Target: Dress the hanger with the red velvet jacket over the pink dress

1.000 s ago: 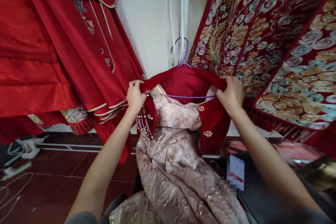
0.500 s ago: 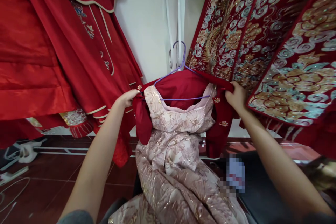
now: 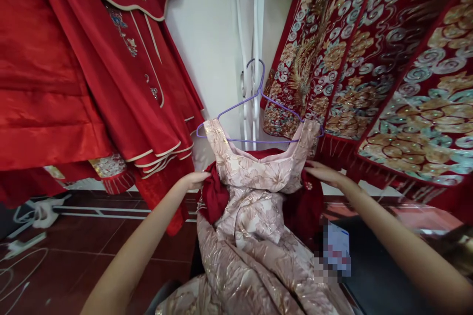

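A pale pink, gold-patterned dress (image 3: 258,172) hangs by its wide straps from a purple hanger (image 3: 242,103), which is hooked at a white pole. Behind the bodice a dark red jacket (image 3: 216,196) has slid below the hanger; its sleeves bunch at both sides. My left hand (image 3: 197,179) pinches the jacket by the dress's left side. On the other side my right hand (image 3: 323,173) grips the jacket, its fingertips partly hidden behind the cloth. The dress's long skirt (image 3: 251,275) spreads down toward me.
Red garments (image 3: 111,69) hang at the left, and a red embroidered garment (image 3: 351,59) hangs at the right. Behind the hanger stands the white pole (image 3: 258,24). A white cable (image 3: 22,280) lies on the dark red floor (image 3: 84,275). A dark surface (image 3: 380,261) is at the lower right.
Both hands have drawn the red jacket down and off the hanger's shoulders, moving lower and a little inward. The hanger's ends and the dress straps now show uncovered.
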Demonstrator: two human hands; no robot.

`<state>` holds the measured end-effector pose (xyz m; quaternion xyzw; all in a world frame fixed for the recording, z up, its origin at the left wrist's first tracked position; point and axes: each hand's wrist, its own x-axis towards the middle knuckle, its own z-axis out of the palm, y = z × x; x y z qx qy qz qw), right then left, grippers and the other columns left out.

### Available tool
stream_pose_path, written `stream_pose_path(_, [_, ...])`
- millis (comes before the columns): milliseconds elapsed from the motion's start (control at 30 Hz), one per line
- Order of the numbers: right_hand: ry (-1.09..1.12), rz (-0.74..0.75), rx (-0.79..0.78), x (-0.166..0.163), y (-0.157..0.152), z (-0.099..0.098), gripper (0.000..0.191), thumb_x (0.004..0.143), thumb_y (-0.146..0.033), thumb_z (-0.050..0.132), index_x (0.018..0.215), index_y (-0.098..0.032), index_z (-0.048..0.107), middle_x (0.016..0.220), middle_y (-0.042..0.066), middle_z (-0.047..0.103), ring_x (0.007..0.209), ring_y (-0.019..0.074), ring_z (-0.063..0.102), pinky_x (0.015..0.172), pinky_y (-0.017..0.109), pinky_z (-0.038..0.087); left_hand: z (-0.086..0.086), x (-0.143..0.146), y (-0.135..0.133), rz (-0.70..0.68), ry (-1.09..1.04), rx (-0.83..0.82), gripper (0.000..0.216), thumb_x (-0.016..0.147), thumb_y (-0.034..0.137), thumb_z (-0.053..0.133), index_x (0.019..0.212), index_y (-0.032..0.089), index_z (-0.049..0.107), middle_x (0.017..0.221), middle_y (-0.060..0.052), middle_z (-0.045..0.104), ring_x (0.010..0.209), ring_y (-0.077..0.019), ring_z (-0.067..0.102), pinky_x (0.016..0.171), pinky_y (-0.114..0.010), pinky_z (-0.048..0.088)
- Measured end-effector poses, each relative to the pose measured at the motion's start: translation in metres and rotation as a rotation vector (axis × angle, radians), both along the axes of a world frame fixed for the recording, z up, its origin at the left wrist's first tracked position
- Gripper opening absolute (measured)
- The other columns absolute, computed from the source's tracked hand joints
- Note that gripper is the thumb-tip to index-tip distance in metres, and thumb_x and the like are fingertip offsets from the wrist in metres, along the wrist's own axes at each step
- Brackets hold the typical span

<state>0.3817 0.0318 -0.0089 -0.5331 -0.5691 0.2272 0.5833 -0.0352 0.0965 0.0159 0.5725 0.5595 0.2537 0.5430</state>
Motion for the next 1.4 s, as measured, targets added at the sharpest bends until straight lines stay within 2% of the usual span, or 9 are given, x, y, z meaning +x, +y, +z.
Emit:
stream_pose_path(133, [0.123, 0.195, -0.035, 0.007, 0.003, 0.024, 0.019, 0.08, -0.019, 0.052, 0.095, -0.022, 0.064, 0.079, 0.005, 0.07, 0.075, 0.019, 0.067, 0.067, 0.034, 0.054, 0.046, -0.01, 0.024, 0.163, -0.076, 0.344, 0.034, 0.07, 0.017, 0.065, 0.104, 0.017, 0.063, 0.105, -0.008, 0.07, 0.087, -0.0168, 0.066, 0.071, -0.025, 0.05])
stream_pose_path(300, [0.104, -0.128, 0.084, 0.014, 0.009, 0.085, 0.039, 0.097, -0.021, 0.025, 0.117, -0.013, 0.059, 0.102, 0.018, 0.068, 0.078, 0.0139, 0.065, 0.067, 0.028, 0.048, 0.107, 0.005, 0.036, 0.183, -0.187, 0.867, 0.04, 0.094, 0.033, 0.032, 0.121, 0.02, 0.059, 0.13, -0.008, 0.061, 0.111, -0.0171, 0.061, 0.093, -0.03, 0.047])
stream_pose_path(433, [-0.164, -0.215, 0.285, 0.007, 0.012, 0.101, 0.02, 0.083, -0.028, 0.063, 0.095, -0.014, 0.069, 0.095, 0.012, 0.071, 0.083, 0.0147, 0.063, 0.078, 0.026, 0.045, 0.116, 0.022, 0.027, 0.001, 0.25, 1.131, 0.039, 0.092, 0.043, 0.047, 0.116, 0.02, 0.066, 0.123, -0.007, 0.067, 0.113, -0.0215, 0.059, 0.1, -0.032, 0.041])
stream_pose_path(633, [-0.218, -0.247, 0.339, 0.001, 0.017, 0.103, 0.015, 0.082, -0.029, 0.061, 0.082, -0.017, 0.069, 0.083, 0.003, 0.072, 0.078, 0.016, 0.062, 0.079, 0.027, 0.047, 0.114, 0.027, 0.018, 0.139, 0.562, 1.285, 0.036, 0.094, 0.039, 0.044, 0.111, 0.025, 0.071, 0.117, -0.003, 0.07, 0.107, -0.0228, 0.064, 0.089, -0.03, 0.045])
stream_pose_path(800, [-0.221, -0.459, 0.407, 0.004, 0.023, 0.098, 0.021, 0.083, -0.033, 0.057, 0.084, -0.015, 0.067, 0.084, 0.01, 0.072, 0.076, 0.0185, 0.061, 0.077, 0.03, 0.047, 0.114, 0.012, 0.023, 0.263, 0.738, 1.229, 0.034, 0.091, 0.035, 0.045, 0.108, 0.022, 0.072, 0.106, -0.008, 0.074, 0.097, -0.0268, 0.068, 0.084, -0.033, 0.046])
stream_pose_path(933, [-0.255, -0.668, 0.39, 0.002, 0.011, 0.073, 0.023, 0.085, -0.034, 0.05, 0.087, -0.015, 0.064, 0.091, 0.015, 0.07, 0.087, 0.0225, 0.063, 0.083, 0.033, 0.046, 0.082, -0.017, 0.028, 0.246, 0.77, 0.981, 0.022, 0.081, 0.029, 0.055, 0.087, 0.02, 0.074, 0.088, -0.012, 0.075, 0.087, -0.0298, 0.069, 0.08, -0.036, 0.048])
stream_pose_path(1067, [-0.211, -0.852, 0.177, -0.004, -0.013, 0.029, 0.033, 0.087, -0.043, 0.045, 0.096, -0.017, 0.063, 0.09, 0.015, 0.07, 0.083, 0.0267, 0.065, 0.08, 0.038, 0.047, 0.036, -0.019, 0.027, 0.172, 0.214, 0.685, 0.006, 0.067, 0.023, 0.066, 0.067, 0.018, 0.07, 0.076, -0.009, 0.073, 0.082, -0.0267, 0.067, 0.081, -0.034, 0.048])
stream_pose_path(1167, [-0.139, -0.729, 0.039, -0.004, -0.026, -0.005, 0.037, 0.082, -0.049, 0.048, 0.089, -0.017, 0.065, 0.081, 0.013, 0.071, 0.076, 0.0266, 0.066, 0.075, 0.039, 0.049, 0.015, 0.003, 0.027, 0.13, -0.073, 0.548, 0.011, 0.066, 0.028, 0.067, 0.064, 0.017, 0.067, 0.077, -0.007, 0.073, 0.079, -0.0226, 0.067, 0.077, -0.031, 0.049])
stream_pose_path(1400, [0.018, -0.602, -0.015, 0.015, -0.037, -0.039, 0.046, 0.074, -0.06, 0.054, 0.084, -0.017, 0.068, 0.078, 0.01, 0.072, 0.074, 0.0243, 0.066, 0.07, 0.036, 0.05, 0.018, 0.047, 0.021, 0.03, -0.496, 0.274, 0.028, 0.065, 0.038, 0.078, 0.075, 0.013, 0.071, 0.078, -0.007, 0.073, 0.073, -0.0179, 0.065, 0.075, -0.029, 0.047])
